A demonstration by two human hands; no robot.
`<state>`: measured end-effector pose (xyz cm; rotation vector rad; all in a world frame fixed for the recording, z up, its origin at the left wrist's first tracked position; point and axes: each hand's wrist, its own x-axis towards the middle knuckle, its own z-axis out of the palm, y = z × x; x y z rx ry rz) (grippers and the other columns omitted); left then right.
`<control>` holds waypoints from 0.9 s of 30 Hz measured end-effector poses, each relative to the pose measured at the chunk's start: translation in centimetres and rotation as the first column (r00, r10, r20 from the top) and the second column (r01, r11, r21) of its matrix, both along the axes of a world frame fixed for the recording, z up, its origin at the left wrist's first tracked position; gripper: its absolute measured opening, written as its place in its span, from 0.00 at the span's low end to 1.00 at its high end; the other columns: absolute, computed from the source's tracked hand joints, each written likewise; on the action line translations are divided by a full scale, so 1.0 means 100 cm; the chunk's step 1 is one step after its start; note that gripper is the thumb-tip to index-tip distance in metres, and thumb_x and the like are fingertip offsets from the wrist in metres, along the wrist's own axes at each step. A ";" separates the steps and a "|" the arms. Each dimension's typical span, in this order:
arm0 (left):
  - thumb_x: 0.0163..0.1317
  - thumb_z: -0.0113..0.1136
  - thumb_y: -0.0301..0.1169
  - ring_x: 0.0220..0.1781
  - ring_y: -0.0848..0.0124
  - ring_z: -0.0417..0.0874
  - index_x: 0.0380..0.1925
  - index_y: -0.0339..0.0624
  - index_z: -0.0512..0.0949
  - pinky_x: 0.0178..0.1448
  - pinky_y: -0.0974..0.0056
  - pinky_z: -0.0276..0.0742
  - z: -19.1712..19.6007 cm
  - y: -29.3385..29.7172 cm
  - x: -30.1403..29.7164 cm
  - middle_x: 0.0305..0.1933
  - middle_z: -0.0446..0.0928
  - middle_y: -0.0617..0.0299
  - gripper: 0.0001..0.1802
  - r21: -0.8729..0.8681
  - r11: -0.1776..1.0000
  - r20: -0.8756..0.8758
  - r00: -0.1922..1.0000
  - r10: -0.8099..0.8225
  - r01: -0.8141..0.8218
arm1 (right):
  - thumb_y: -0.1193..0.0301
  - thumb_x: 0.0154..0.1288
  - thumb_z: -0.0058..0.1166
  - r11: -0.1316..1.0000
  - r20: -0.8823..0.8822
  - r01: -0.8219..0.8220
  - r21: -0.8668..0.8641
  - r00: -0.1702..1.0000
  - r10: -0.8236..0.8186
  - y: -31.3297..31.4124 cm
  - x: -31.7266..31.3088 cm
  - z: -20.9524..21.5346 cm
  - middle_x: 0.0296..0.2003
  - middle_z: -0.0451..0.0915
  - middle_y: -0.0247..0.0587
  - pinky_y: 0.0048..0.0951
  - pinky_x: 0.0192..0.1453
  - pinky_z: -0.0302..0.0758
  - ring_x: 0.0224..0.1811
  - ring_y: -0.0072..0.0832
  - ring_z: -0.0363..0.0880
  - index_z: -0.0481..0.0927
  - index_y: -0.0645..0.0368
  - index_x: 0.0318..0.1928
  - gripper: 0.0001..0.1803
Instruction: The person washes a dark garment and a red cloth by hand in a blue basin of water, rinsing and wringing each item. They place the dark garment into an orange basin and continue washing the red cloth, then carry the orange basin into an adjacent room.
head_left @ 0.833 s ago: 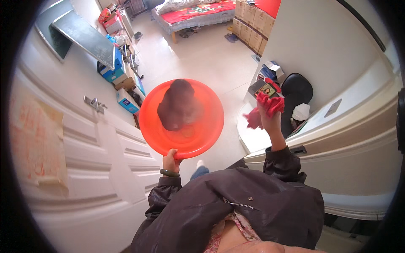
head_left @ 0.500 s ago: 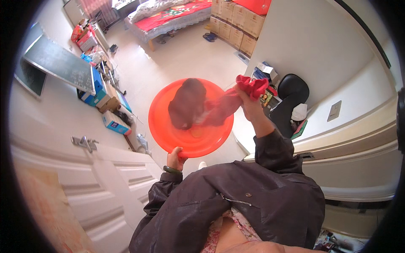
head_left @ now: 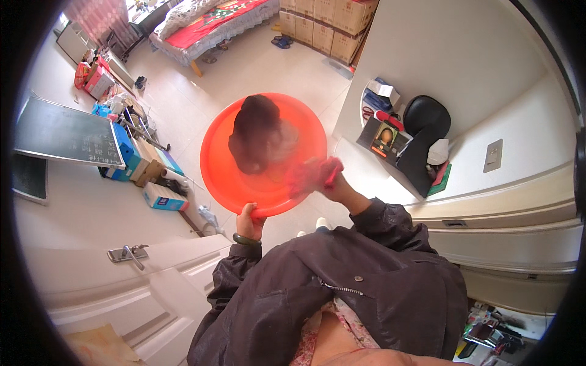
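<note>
My left hand [head_left: 249, 223] is closed on the near rim of a wide orange-red basin [head_left: 223, 183], thumb over the edge. A dark, bunched cloth [head_left: 253, 131] lies inside, and a paler blurred patch shows beside it. Over the basin's right edge, my right hand [head_left: 333, 190] grips a red cloth [head_left: 303, 175], smeared by motion. Whether that cloth touches the basin I cannot tell.
A white door [head_left: 165, 287] with a lever handle stands at my left. Boxes [head_left: 163, 194] and chalkboards [head_left: 67, 131] line the left wall. To the right are a black chair [head_left: 427, 116] and a light switch [head_left: 493, 155]. A bed [head_left: 213, 27] and stacked cartons [head_left: 326, 24] stand farther off.
My right hand has come down and left with the red cloth, toward the basin's near right edge. My view has shifted, and the basin appears slightly higher and farther left.
</note>
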<state>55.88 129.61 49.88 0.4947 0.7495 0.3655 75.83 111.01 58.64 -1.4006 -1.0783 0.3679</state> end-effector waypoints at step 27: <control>0.59 0.54 0.28 0.28 0.73 0.79 0.29 0.44 0.74 0.33 0.67 0.79 0.033 0.002 0.047 0.26 0.76 0.67 0.02 -0.066 0.996 0.018 0.998 -0.061 0.062 | 0.71 0.60 0.58 0.971 -0.505 -0.117 -0.211 0.863 -0.005 -0.040 0.066 -0.037 0.39 0.78 0.33 0.27 0.51 0.71 0.45 0.24 0.74 0.69 0.59 0.57 0.25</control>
